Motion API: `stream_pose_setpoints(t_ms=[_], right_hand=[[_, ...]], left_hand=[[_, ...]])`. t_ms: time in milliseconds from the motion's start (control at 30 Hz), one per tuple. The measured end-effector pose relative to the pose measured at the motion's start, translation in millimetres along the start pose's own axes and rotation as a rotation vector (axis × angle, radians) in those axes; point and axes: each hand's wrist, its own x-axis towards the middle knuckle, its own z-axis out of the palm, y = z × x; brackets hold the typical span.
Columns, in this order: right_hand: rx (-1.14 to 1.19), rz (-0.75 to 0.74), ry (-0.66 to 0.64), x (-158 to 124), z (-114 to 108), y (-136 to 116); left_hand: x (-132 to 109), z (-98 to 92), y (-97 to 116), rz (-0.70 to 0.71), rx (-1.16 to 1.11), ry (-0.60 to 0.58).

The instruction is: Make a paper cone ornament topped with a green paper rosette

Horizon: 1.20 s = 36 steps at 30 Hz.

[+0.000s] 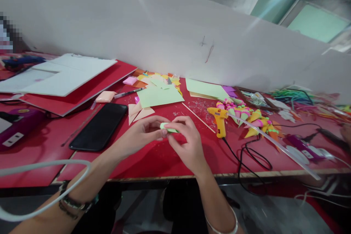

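Observation:
Between my two hands, above the red table (153, 153), is a small rolled piece of light green paper (170, 127). My left hand (145, 131) pinches its left end with thumb and fingers. The fingers of my right hand (189, 140) close on its right side. Just beyond them lie a light green sheet (160, 95) and some cut cream paper pieces (140, 112). A thin wooden stick (199, 117) rests to the right, beside a yellow glue gun (220, 121) with a clear glue stick (274, 142) reaching out of its back.
A black phone (100, 127) lies left of my hands. Colourful small paper cones (257, 122) are heaped behind the glue gun, whose black cord (238, 164) hangs over the table edge. White boards (68, 76) are stacked at left, purple power strips (24, 124) at both sides.

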Motion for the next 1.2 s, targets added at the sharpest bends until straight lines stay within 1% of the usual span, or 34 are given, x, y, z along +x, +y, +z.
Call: stream_pose_setpoints(t_ms=[233, 433, 600, 767, 967, 1200], right_hand=[[0.016, 0.009, -0.019, 0, -1, -3], [0.000, 0.027, -0.066, 0, -1, -1], [-0.026, 0.016, -0.052, 1, -2, 0], [0.016, 0.008, -0.050, 1, -2, -1], [0.049, 0.013, -0.006, 1, -1, -1], [0.052, 0.021, -0.024, 0, -3, -3]], left_hand=[[0, 0.5, -1, -0.002, 0.013, 0.057], [1, 2.8, -7, -0.014, -0.069, 0.042], [1, 5.9, -11, -0.033, -0.153, 0.026], [1, 4.9, -11, -0.043, -0.188, 0.044], [1, 2.8, -13, -0.139, -0.328, 0.037], [1, 1.9, -12, -0.198, -0.335, 0.110]])
